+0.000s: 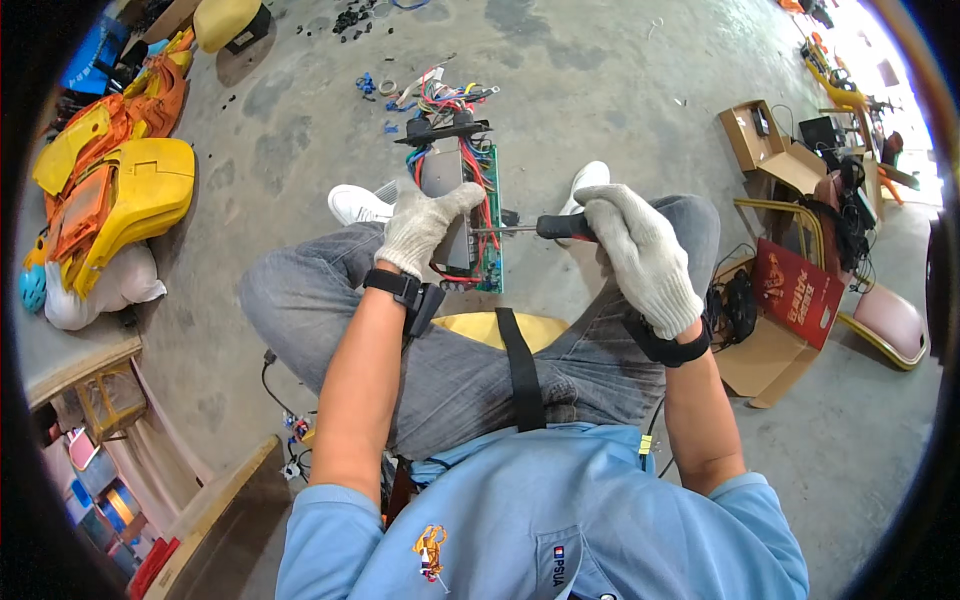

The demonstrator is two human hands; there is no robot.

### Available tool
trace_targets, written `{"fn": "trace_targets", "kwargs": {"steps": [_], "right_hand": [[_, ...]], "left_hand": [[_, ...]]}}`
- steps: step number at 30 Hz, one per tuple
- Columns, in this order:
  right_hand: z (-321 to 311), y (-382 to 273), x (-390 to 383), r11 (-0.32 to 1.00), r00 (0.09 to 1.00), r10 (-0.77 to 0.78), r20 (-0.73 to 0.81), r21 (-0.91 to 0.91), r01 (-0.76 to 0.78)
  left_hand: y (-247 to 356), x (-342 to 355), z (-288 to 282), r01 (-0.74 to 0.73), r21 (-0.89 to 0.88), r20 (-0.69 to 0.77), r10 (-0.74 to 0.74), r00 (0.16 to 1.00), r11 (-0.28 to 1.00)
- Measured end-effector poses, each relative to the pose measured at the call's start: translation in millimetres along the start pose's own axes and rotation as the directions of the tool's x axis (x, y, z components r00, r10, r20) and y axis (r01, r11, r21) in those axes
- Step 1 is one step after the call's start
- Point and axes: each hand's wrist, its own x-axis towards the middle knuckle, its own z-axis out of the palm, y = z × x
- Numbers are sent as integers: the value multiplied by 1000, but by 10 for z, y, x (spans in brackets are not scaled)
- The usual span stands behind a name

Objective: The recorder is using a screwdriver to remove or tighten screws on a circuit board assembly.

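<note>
I sit over a concrete floor with my knees apart. My left hand (420, 225), in a white knit glove, grips a grey metal controller unit (445, 180) with a green circuit board (490, 235) and a bundle of coloured wires (455, 105) at its far end. My right hand (640, 255), also gloved, is closed on the red and black handle of a screwdriver (560, 227). The screwdriver's thin shaft points left and its tip meets the side of the circuit board, next to my left hand.
Yellow and orange plastic body panels (120, 190) are piled at the left. Open cardboard boxes (775, 140) and a red box (800, 290) stand at the right, with cables and a chair. Small dark parts (350, 18) lie scattered far ahead. My white shoes (360, 205) flank the unit.
</note>
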Motion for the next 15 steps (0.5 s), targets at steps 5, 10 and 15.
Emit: {"fn": "trace_targets", "kwargs": {"steps": [5, 10, 15], "right_hand": [[89, 135, 13, 860, 849, -502, -166, -198, 470], [59, -44, 10, 976, 967, -217, -135, -34, 215], [20, 130, -5, 919, 914, -394, -97, -70, 389]], "left_hand": [[27, 5, 6, 22, -27, 21, -21, 1000, 999], [-19, 25, -17, -30, 17, 6, 30, 1000, 999], [28, 17, 15, 36, -30, 1, -36, 999, 999]]}}
